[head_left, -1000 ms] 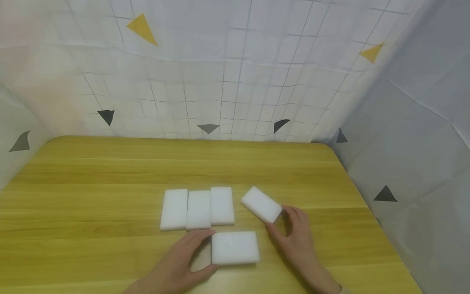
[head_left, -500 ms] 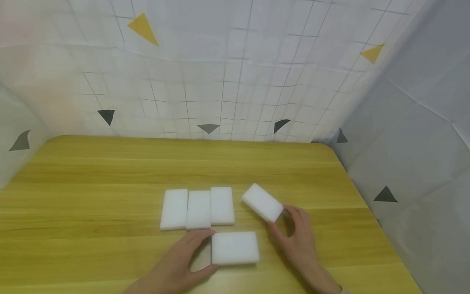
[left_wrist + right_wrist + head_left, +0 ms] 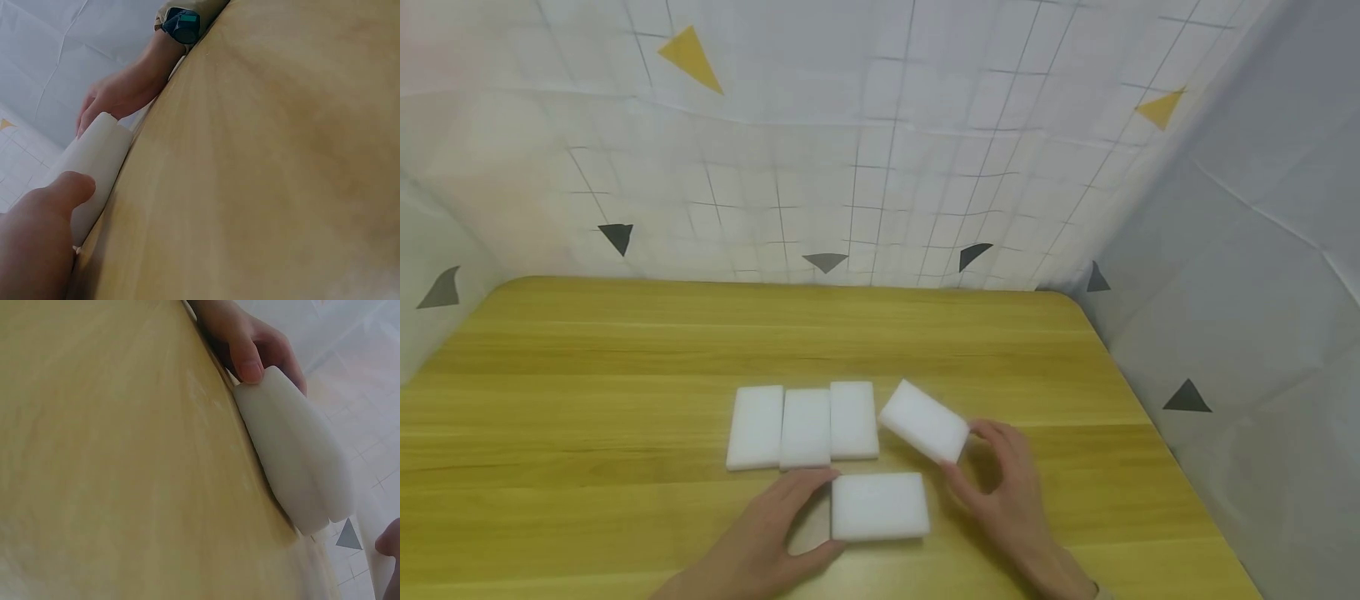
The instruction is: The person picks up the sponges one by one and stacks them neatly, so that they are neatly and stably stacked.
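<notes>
Backdrop (image 3: pixel 805 179): pale cloth with grid lines rises beyond the far edge of your table (image 3: pixel 587 358), printed with yellow triangles (image 3: pixel 692 60) and dark triangles (image 3: pixel 617 238).
Table: wood-grained, with your white foam blocks gathered around the middle of its near half.
Left hand (image 3: pixel 763 533): thumb and fingers are spread to the block's short side, pinching the left end of the near block (image 3: pixel 880 507).
Right hand (image 3: pixel 1011 492): thumb and finger straddle the near-right end of the angled block (image 3: pixel 925 421), gripping it there.
Row: left block (image 3: pixel 756 427), middle block (image 3: pixel 807 427) and right block (image 3: pixel 854 421) lie side by side, the last set slightly farther from you.
Near block: crosswise, just nearer than the row; the right wrist view shows a seam, so it may be two layers.
Angled block: slanted, just right of the row; you cannot tell whether it touches the right block or the table.
Pinched end: held only there, the angled block could swivel or drop; carried left too low, its corner could knock the row askew.
Seam: uneven pressure could slide any layers apart.
Counted: five blocks, or six if the seam divides two; two hands; two yellow triangles; six dark ones.
</notes>
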Demonstrator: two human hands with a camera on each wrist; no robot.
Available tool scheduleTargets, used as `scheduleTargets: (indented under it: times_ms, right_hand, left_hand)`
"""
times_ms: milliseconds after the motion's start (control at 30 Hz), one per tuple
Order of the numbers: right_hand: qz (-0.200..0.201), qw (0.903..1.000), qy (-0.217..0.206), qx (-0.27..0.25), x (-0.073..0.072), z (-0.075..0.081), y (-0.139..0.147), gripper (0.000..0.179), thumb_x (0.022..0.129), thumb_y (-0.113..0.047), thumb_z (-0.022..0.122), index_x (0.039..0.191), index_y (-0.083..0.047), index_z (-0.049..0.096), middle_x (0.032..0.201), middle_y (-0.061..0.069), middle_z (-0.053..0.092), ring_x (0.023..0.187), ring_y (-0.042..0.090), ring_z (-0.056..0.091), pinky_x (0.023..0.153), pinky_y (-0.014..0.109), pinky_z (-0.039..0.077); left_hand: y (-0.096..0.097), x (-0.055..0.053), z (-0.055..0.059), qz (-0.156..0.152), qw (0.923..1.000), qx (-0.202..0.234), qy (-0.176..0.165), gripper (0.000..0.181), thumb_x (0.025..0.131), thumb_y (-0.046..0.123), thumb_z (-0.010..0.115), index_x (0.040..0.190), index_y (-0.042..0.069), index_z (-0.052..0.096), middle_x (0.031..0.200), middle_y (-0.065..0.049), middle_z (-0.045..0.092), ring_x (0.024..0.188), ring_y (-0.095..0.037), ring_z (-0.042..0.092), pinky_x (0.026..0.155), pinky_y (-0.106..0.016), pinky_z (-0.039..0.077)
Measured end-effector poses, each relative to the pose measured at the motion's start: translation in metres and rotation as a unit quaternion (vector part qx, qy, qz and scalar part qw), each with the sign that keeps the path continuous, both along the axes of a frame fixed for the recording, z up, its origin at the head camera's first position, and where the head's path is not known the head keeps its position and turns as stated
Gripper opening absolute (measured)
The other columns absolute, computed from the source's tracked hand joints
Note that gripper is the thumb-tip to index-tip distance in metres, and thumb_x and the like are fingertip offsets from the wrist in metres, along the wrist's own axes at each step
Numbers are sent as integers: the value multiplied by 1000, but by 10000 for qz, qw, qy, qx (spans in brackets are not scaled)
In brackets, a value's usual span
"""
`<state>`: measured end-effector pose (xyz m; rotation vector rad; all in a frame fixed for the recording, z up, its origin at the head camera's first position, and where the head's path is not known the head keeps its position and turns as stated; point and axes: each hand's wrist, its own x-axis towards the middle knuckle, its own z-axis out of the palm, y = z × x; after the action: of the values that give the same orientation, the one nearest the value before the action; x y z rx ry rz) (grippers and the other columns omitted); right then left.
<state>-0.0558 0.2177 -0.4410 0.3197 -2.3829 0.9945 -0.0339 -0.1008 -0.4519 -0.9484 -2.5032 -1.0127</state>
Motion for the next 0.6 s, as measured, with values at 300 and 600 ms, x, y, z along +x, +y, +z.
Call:
scheduleTargets:
  times_ms: [300, 600]
  right_hand:
    - [646, 9973, 343, -74, 0, 0, 1, 62, 66, -13, 88, 124, -5, 65, 118, 7, 63, 112, 19, 53, 104, 17, 35]
    - [1556, 9816, 1102, -125, -3, -1, 0, 58, 75, -28, 84, 118, 4, 64, 112, 15, 64, 107, 21, 56, 104, 17, 39]
  left_hand:
    - [0, 0, 1, -30, 10000, 19, 6, 68, 83, 46, 79, 139, 16, 54, 134, 9, 58, 122, -12, 58, 98, -36, 54]
    - [0, 0, 1, -21, 10000, -58, -60, 68, 84, 47, 78, 140, 16, 54, 135, 9, 58, 122, -12, 58, 98, -36, 54]
